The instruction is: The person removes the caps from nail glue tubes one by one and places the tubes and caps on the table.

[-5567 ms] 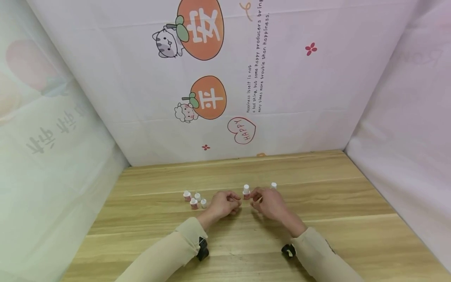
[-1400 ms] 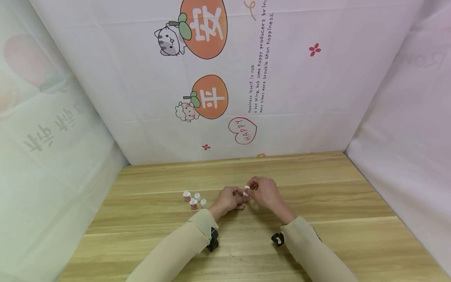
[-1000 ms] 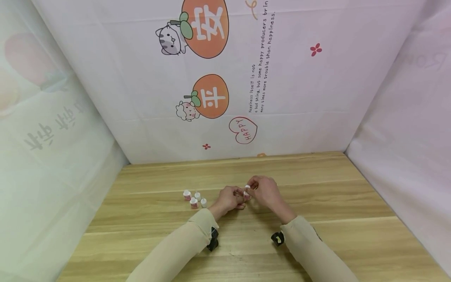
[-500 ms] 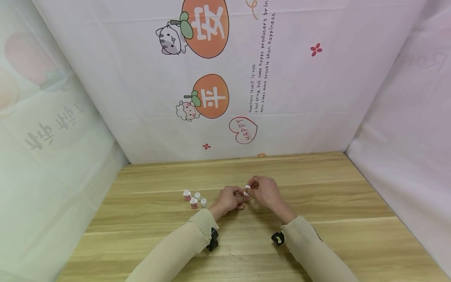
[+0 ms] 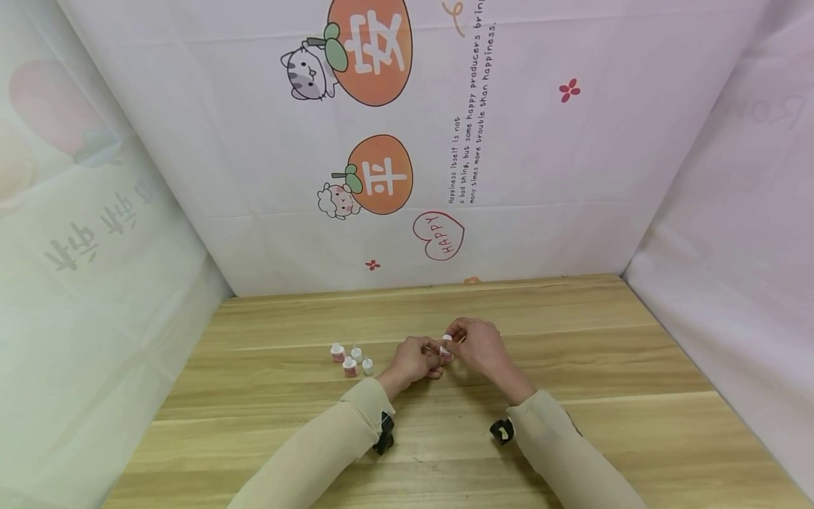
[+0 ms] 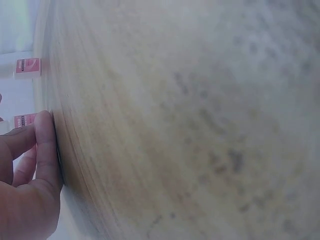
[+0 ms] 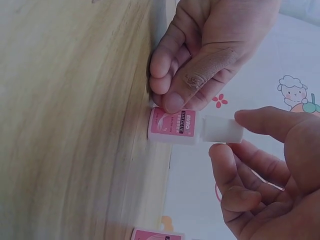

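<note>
A small nail glue bottle (image 7: 172, 127) with a pink label stands upright on the wooden table, its white cap (image 7: 222, 130) on top. My left hand (image 5: 410, 359) steadies the bottle's body between thumb and fingers. The cap is pinched between thumb and fingers of my right hand (image 5: 480, 346). Another pink-labelled bottle (image 6: 27, 67) stands farther right, almost entirely hidden behind the right hand in the head view. Left of the left hand are two more pink-labelled bottles, a rear bottle (image 5: 338, 353) and a front bottle (image 5: 350, 367), next to two white pieces with thin tips (image 5: 367, 367).
The wooden table (image 5: 572, 438) meets a printed white cloth (image 5: 509, 212) at its back edge. White cloth walls stand along the left and right sides. A black wrist camera (image 5: 384, 433) sits at the left cuff, another black camera (image 5: 502, 431) at the right.
About five seconds ago both hands were loose on either side of the bottle; since then the left has taken its body and the right its cap. Over the last second, almost nothing has moved.
</note>
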`<state>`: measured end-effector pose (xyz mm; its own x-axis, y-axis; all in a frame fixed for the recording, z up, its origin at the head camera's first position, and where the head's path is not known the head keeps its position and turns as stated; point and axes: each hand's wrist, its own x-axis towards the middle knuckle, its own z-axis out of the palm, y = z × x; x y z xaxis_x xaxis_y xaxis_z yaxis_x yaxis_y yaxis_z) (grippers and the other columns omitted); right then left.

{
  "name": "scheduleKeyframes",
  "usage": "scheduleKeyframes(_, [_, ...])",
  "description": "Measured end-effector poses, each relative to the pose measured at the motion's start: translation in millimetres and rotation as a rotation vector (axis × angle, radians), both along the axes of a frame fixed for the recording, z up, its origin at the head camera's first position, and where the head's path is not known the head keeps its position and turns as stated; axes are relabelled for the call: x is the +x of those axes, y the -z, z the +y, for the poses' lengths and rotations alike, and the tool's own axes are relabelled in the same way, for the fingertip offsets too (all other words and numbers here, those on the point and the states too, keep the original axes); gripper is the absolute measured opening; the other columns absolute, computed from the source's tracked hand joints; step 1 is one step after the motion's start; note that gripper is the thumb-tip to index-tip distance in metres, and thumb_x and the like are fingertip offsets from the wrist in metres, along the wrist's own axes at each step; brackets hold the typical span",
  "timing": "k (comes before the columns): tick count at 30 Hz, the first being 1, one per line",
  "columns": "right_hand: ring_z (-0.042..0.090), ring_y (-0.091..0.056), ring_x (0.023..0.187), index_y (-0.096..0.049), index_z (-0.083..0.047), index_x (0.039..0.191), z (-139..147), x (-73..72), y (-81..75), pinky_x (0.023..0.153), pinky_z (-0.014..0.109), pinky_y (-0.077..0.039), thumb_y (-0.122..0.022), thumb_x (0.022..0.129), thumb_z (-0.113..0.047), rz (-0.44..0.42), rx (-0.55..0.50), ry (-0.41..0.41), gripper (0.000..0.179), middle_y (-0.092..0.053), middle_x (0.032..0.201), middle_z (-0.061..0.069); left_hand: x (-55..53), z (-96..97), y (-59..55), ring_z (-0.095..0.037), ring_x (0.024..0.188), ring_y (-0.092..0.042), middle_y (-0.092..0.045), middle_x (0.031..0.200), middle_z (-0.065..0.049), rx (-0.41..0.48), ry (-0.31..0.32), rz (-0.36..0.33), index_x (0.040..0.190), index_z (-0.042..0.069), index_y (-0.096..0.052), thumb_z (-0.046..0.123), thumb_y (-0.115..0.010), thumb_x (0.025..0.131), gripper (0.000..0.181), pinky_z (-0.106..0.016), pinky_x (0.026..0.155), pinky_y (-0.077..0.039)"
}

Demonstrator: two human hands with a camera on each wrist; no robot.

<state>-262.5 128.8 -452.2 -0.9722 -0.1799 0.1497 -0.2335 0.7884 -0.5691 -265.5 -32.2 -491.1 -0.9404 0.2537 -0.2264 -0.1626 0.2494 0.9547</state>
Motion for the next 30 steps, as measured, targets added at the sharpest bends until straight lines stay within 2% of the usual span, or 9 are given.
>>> scheduleKeyframes(13, [0.014, -0.061, 0.077, -0.072, -0.014, 0.094, 0.8, 0.5, -1.9, 0.074, 0.035, -0.051, -0.075, 0.088, -0.023, 0.003, 0.020, -0.010, 0.011, -0.070, 0.084, -0.002, -1.3, 0.7, 1.2, -0.026, 0.077, -0.075, -0.075, 0.098, -0.020, -0.007, -0.005, 0.006, 0.108, -0.005, -0.067, -0.005, -0.066, 0.091, 0.017, -0.031, 0.067, -0.064])
scheduleKeyframes(25, [0.015, -0.064, 0.080, -0.073, -0.015, 0.095, 0.5, 2.1, -2.5, 0.076, 0.036, -0.053, -0.073, 0.091, -0.022, 0.012, 0.029, -0.029, 0.009, -0.071, 0.086, -0.002, -0.5, 1.0, 1.2, -0.029, 0.078, -0.076, -0.074, 0.095, -0.020, -0.028, -0.008, 0.010, 0.107, -0.004, -0.067, -0.003, -0.066, 0.092, 0.015, -0.031, 0.067, -0.064])
scheduleKeyframes(30, [0.014, -0.063, 0.077, -0.072, -0.013, 0.095, 1.4, 1.7, -1.8, 0.073, 0.034, -0.053, -0.076, 0.088, -0.024, 0.015, 0.030, -0.020, 0.013, -0.071, 0.085, -0.001, 0.5, 0.7, 0.0, -0.031, 0.079, -0.075, -0.074, 0.096, -0.020, -0.022, -0.004, 0.010, 0.107, -0.004, -0.067, -0.002, -0.066, 0.092, 0.015, -0.032, 0.067, -0.064])
